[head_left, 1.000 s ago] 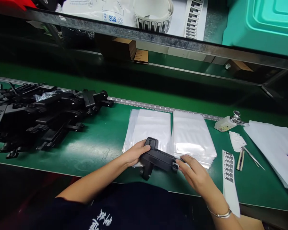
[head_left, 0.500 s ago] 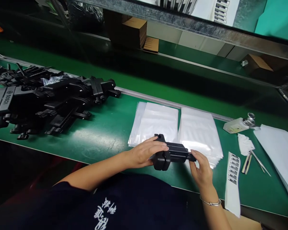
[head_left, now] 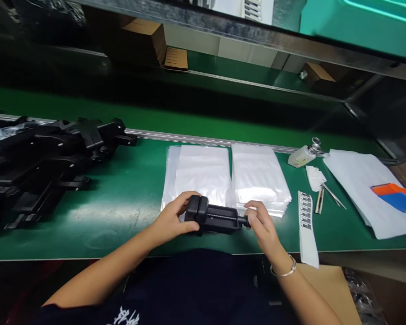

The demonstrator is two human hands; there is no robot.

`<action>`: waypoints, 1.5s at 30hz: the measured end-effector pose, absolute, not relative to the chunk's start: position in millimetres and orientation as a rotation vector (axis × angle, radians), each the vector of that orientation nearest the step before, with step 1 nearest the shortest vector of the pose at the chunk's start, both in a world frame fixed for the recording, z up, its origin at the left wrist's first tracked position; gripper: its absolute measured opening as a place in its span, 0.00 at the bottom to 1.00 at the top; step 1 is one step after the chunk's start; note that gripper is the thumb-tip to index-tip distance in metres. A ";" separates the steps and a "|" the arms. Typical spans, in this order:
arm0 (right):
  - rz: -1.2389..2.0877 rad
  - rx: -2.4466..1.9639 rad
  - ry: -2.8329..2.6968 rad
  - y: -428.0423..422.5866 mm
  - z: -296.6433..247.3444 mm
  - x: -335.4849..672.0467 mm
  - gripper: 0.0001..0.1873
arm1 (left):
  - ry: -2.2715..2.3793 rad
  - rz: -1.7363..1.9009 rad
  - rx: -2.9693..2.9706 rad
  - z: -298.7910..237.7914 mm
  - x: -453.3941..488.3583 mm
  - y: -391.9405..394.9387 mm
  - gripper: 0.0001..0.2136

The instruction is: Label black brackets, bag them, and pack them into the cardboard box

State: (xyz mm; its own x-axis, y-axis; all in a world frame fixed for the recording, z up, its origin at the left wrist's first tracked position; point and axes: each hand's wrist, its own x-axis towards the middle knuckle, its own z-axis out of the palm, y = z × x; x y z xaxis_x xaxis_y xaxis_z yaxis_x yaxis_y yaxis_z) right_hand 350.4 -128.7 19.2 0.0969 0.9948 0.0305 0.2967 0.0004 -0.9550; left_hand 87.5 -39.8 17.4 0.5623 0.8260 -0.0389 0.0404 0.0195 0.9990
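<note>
Green tabletop [head_left: 128,198] carries the black clamp part [head_left: 218,219] just nearside of the bag stacks [head_left: 203,174], long axis running left-right, left hand [head_left: 171,221] wrapped around its thick end, right hand [head_left: 262,225] pinching its thin end.

Left of our left hand [head_left: 171,221], bare green mat [head_left: 128,198] lies open up to the heap of black parts [head_left: 43,167]. The black holder [head_left: 219,219] bridges our hands. Right of our right hand [head_left: 260,223], label strip [head_left: 306,221] and tweezers [head_left: 333,196] crowd the way.

black holder [head_left: 216,218], green table [head_left: 122,212]
</note>
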 end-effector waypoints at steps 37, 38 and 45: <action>0.987 -1.356 -0.820 -114.9 -29.0 356.2 0.13 | 0.740 0.906 0.984 -2.0 137.9 -36.4 0.27; 0.957 -1.383 -0.840 -114.3 -28.1 357.1 0.13 | 0.720 0.918 0.988 -2.0 137.7 -37.1 0.28; 0.700 -1.497 -1.189 -119.6 -15.7 336.5 0.20 | 0.895 0.962 0.512 -2.7 137.6 -26.6 0.20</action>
